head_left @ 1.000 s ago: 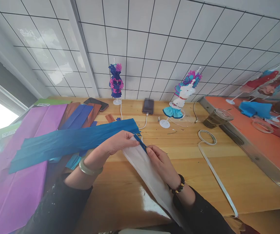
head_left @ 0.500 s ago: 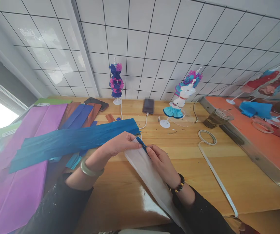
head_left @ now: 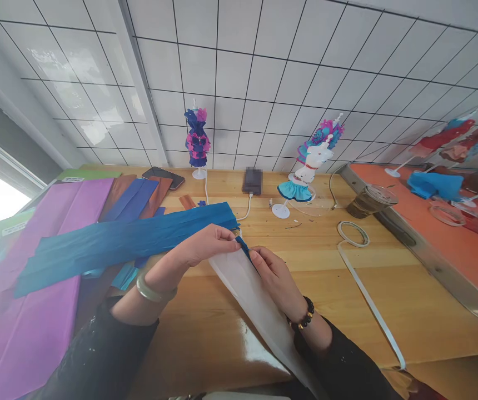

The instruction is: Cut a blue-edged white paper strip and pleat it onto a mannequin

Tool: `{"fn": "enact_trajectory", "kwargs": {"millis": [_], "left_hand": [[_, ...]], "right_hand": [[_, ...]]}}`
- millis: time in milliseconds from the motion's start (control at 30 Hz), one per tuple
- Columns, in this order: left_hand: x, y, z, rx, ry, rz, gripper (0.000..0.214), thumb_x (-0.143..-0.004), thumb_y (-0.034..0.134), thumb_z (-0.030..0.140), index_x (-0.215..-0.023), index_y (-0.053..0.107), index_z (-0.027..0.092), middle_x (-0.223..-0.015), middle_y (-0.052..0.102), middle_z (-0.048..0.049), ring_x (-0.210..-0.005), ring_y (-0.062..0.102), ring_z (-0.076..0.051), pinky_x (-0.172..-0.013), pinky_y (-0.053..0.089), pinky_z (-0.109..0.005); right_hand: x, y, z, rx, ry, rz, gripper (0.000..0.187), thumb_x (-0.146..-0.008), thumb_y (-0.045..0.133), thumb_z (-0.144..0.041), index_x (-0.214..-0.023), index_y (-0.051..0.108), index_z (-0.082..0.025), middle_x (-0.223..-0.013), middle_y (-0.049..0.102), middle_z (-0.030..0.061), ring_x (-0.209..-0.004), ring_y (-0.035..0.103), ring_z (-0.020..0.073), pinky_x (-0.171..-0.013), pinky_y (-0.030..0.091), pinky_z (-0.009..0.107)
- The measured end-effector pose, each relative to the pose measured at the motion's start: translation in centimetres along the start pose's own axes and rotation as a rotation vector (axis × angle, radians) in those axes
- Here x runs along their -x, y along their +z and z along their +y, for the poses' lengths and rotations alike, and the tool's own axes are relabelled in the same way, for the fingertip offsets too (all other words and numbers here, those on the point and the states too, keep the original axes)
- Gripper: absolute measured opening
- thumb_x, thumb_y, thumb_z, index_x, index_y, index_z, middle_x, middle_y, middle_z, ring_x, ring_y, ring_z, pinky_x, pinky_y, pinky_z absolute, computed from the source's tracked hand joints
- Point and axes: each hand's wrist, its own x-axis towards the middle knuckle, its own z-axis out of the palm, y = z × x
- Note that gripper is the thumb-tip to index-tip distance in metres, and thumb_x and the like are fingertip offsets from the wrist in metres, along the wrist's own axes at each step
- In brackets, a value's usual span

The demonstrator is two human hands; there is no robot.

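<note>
Both of my hands work at the upper edge of a long white crepe paper strip (head_left: pixel 243 294), which slants down toward the table's front edge. A narrow dark blue paper strip (head_left: pixel 242 243) lies along that edge. My left hand (head_left: pixel 205 244) pinches the white paper and the blue strip at their top end. With thumb and finger, my right hand (head_left: pixel 274 275) grips the blue strip a little lower down. Behind my left hand, a wide blue crepe paper piece (head_left: pixel 130 239) stretches out to the left.
Purple paper sheets (head_left: pixel 47 289) cover the left side. A phone (head_left: pixel 164 178), a power bank (head_left: pixel 253 181) and dressed mannequin stands (head_left: pixel 198 139) are at the back. On the right are a tape roll (head_left: pixel 353 234) with a pulled-out strip, a lidded cup (head_left: pixel 372 201) and an orange surface (head_left: pixel 443 244).
The blue strip's top end has turned slightly in my left fingers, and the white paper's upper corner has shifted a little left. My right hand stays nearly in place.
</note>
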Motion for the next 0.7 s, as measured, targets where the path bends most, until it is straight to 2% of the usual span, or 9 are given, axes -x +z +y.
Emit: {"fn": "enact_trajectory", "kwargs": {"millis": [300,533,700], "left_hand": [[0.11,0.24,0.22,-0.005,0.009,0.016,0.034,-0.069,0.062,0.048,-0.063,0.060,0.015,-0.061,0.045,0.0028,-0.059,0.036,-0.011,-0.055,0.027,-0.024],[0.09,0.41,0.06,-0.012,0.012,-0.032,0.030,-0.074,0.060,0.043,-0.063,0.058,0.015,-0.059,0.039,0.0035,-0.059,0.032,-0.010,-0.053,0.023,-0.025],[0.07,0.55,-0.04,-0.012,0.015,-0.041,0.029,-0.075,0.060,0.043,-0.066,0.061,0.015,-0.059,0.040,0.0033,-0.058,0.033,-0.010,-0.054,0.024,-0.025]], "right_hand": [[0.00,-0.01,0.05,0.030,-0.012,0.019,0.037,-0.090,0.038,-0.049,-0.080,0.056,-0.018,-0.072,0.057,0.0009,-0.066,0.048,0.0146,-0.059,0.039,0.024],[-0.09,0.06,0.09,0.008,-0.007,-0.002,0.036,-0.090,0.039,-0.049,-0.083,0.057,-0.018,-0.076,0.059,0.0018,-0.072,0.051,0.0154,-0.062,0.040,0.025],[-0.15,0.08,-0.01,0.015,-0.007,0.013,0.036,-0.090,0.039,-0.047,-0.081,0.057,-0.017,-0.075,0.058,0.0020,-0.069,0.049,0.0149,-0.062,0.039,0.025]]}}
